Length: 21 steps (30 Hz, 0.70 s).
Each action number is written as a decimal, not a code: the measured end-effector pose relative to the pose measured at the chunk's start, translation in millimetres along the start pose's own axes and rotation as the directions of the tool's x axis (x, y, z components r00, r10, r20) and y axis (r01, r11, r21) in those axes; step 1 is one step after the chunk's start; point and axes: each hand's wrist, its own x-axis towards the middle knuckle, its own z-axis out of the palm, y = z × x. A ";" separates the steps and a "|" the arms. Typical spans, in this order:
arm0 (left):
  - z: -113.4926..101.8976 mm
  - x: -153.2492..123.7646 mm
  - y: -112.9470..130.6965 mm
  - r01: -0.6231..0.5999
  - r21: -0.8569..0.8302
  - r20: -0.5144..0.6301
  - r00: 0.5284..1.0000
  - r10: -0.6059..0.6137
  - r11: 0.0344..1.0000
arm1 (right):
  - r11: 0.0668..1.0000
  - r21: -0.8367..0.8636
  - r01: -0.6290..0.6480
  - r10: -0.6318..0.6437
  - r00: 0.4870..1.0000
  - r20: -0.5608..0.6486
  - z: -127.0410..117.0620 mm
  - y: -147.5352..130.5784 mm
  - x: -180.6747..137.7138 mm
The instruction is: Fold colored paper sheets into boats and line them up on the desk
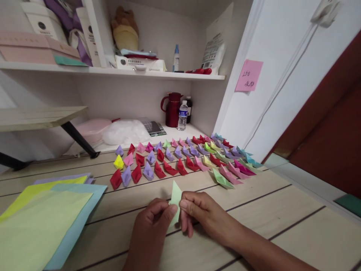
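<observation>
A folded piece of pale green paper (176, 194) is held up just above the table, between my two hands. My left hand (155, 220) pinches its lower left side, thumb on the near face. From the right, my right hand (199, 209) grips its edge between thumb and forefinger, with the other fingers curled below. Beyond my hands stand rows of small folded paper boats in several colours; the nearest are a light green boat (222, 179) and a red boat (116, 179).
Loose sheets of coloured paper (42, 214) lie at the left of the wooden table (267, 199). Behind the boats are a plastic bag (125, 131), a dark red jug (172, 110) and a water bottle (182, 116). A small raised shelf (42, 116) stands at the left.
</observation>
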 end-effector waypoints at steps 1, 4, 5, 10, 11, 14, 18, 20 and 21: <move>-1.3 0.8 -0.4 -0.018 0.035 -0.034 0.999 0.019 0.999 | 1.000 0.014 0.015 -0.015 1.000 -0.024 0.4 -0.7 0.4; -6.2 3.5 0.4 -0.058 0.217 -0.147 0.985 0.091 0.974 | 0.995 0.061 0.078 -0.070 0.991 -0.114 0.0 -2.5 3.4; -7.4 4.2 1.2 -0.076 0.284 -0.163 0.978 0.126 0.956 | 0.991 0.083 0.101 -0.089 0.987 -0.135 -0.7 -2.8 4.6; -4.1 3.9 3.9 -0.267 0.511 -0.091 0.928 0.360 0.817 | 0.988 0.111 0.111 -0.088 0.977 -0.193 -3.6 -4.0 7.3; -2.3 3.5 3.6 -0.287 0.524 -0.083 0.920 0.383 0.802 | 0.992 0.091 0.088 -0.069 0.978 -0.197 -3.5 -4.9 6.8; 2.2 2.5 2.1 -0.259 0.459 -0.064 0.944 0.323 0.849 | 0.997 0.065 0.035 -0.023 0.983 -0.185 -2.2 -8.2 4.9; 4.9 -1.2 5.0 -0.184 0.268 -0.002 0.982 0.191 0.946 | 0.997 0.078 0.012 0.003 0.982 -0.191 0.6 -11.2 2.7; 4.8 -4.1 9.5 -0.188 0.177 0.059 0.982 0.180 0.966 | 0.985 0.171 -0.002 0.038 0.977 -0.208 1.9 -11.8 2.1; 4.5 -5.4 11.7 -0.185 0.137 0.099 0.980 0.173 0.973 | 0.971 0.238 -0.021 0.070 0.977 -0.200 2.3 -11.9 2.1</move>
